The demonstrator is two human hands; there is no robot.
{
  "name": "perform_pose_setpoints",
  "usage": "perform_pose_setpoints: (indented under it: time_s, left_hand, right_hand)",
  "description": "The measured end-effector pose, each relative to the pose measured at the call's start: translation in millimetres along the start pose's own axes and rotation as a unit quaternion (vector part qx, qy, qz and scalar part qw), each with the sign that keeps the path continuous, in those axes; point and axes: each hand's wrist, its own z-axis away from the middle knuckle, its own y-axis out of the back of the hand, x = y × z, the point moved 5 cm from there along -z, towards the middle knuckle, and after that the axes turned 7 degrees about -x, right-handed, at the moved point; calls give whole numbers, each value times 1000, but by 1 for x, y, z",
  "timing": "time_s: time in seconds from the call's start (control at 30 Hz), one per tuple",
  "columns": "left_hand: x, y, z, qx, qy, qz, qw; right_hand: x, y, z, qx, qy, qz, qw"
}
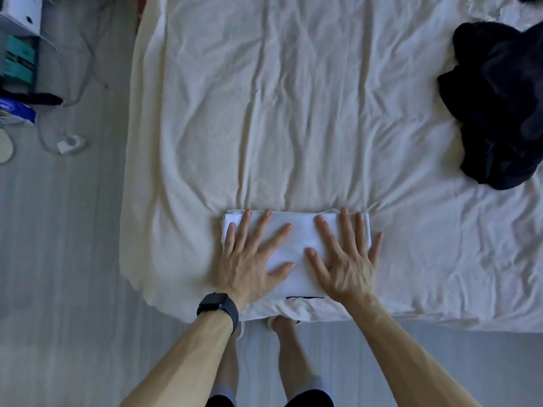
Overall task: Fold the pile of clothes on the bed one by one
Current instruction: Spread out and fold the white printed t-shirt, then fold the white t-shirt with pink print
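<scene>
Both hands [296, 257] flat on folded garment [296, 239]

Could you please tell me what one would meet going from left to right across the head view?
Teal box → small white charger plug → left hand → right hand, both flat on the folded white garment → crumpled pile of black clothes.
</scene>
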Motion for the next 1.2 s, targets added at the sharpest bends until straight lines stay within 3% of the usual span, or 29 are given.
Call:
perform_pose_setpoints:
  time_s: [0.3, 0.6, 0.77, 0.9, 1.2]
  left_hand:
    - [-19, -33, -14, -12, -25, -19, 999]
    - [-11, 40, 6, -111, -16, -31, 993]
    - [-66, 136, 50, -151, 12, -52, 987]
    - [-122, 221, 99, -157, 18, -16, 987]
    - [-259, 431, 186, -20, -44, 43, 998]
  right_hand:
    - [12, -22, -10, -8, 9, -16, 1000]
    - [-15, 33, 8, -150, -64, 14, 986]
    - [-66, 117, 63, -78, -57, -14, 995]
    - [-161, 185, 109, -22, -43, -36, 998]
    - [-393, 312, 186, 154, -7, -76, 985]
